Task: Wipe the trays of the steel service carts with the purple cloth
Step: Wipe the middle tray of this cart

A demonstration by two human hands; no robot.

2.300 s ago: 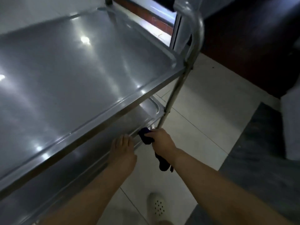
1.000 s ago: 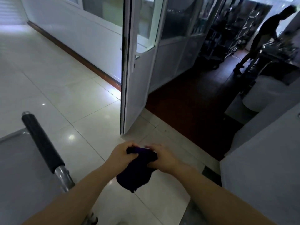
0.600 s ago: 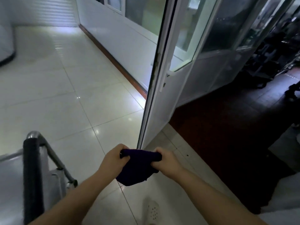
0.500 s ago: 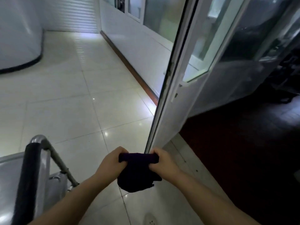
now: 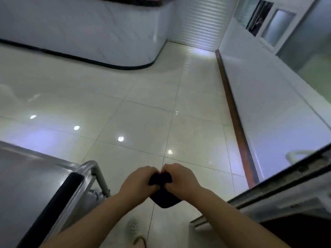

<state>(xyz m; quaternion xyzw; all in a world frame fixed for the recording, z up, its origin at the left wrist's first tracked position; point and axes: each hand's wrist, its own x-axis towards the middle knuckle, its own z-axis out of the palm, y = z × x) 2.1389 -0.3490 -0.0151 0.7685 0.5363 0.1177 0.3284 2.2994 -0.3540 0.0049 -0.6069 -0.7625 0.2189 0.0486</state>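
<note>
Moved since before: compared with the earlier frames the view has swung to the left; the open door that stood in front of me is now only an edge at the lower right, and the two hands, which held the cloth stretched between them, have come close together so the cloth is bunched
Left hand: my left hand has its fingers curled round the left part of the purple cloth; the grip looks tight, the fingertips are hidden in the fabric
Right hand: my right hand pinches the right part of the same cloth, fingers curled in; the knuckles of both hands almost touch
Cloth position: it is held in the air between my hands, above the tiled floor; a dark fold hangs down under the hands; it touches no tray
Cart: the steel service cart is at the lower left, with its black-covered push handle just beside my left forearm; only the top tray surface is seen, the lower trays are out of view
Step in hand: I judge that I am refolding or gathering the cloth between two wiping passes; no wiping is done at this moment
Next move: it calls for one hand to keep the folded cloth, for turning to a tray, and for laying the cloth flat on the steel; which tray remains to wipe I cannot tell
Other: a white shoe is below, and a curved white counter stands far ahead
</note>
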